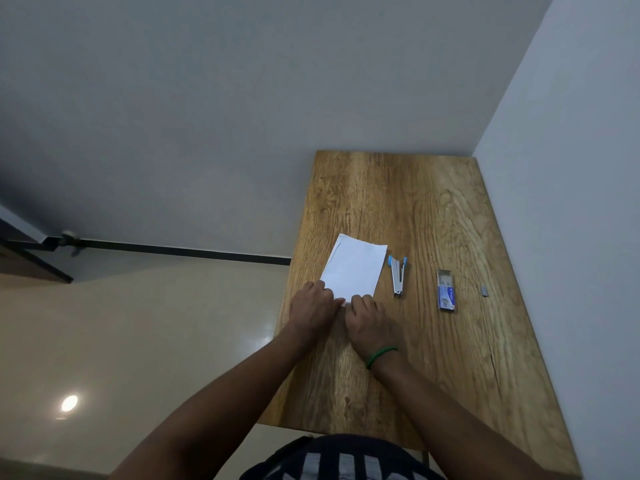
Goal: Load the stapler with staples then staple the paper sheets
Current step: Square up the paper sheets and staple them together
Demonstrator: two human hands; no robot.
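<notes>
both hands on the near edge of the paper (354, 268) on the table (433, 209), left hand (313, 308) and right hand (369, 320) with fingers curled onto it, pinch unclear, stapler (398, 276) just right of it, staple box (445, 291) further right.
</notes>
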